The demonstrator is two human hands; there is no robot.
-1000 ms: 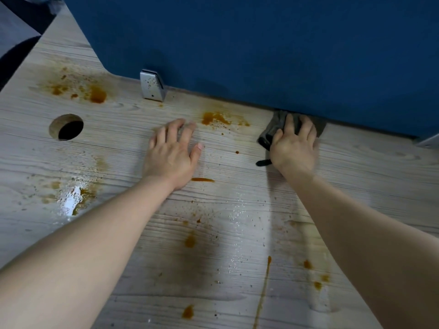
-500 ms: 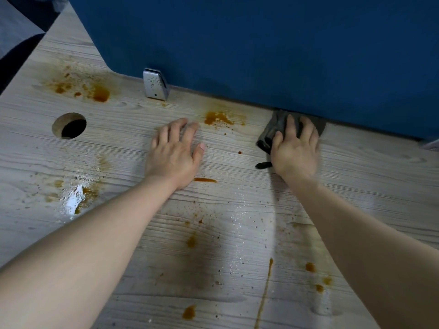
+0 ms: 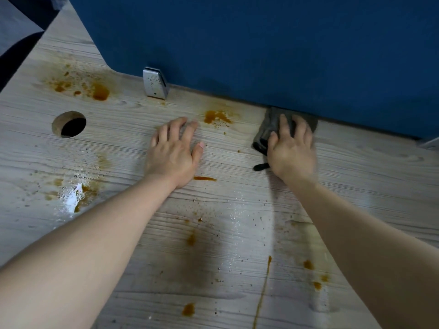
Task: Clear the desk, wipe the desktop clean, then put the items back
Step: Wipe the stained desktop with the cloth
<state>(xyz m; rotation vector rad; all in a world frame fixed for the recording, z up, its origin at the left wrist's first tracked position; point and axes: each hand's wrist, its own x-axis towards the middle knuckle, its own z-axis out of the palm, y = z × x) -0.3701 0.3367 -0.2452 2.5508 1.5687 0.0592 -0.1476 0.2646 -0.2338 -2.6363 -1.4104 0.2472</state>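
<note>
Desktop: pale wood-grain laminate, cleared of items; wiping barely begun, orange-brown stains and wet droplets across most of it. Blue partition along far edge. Left hand: flat, fingers spread, bracing mid-desktop. Right hand: fingers extended, pressing dark grey folded cloth against far edge. Items not yet returned.

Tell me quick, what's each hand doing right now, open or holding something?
Left hand: open, flat on the desktop, holding nothing.
Right hand: open, fingers pressing the grey cloth against the desktop by the blue partition.
</note>
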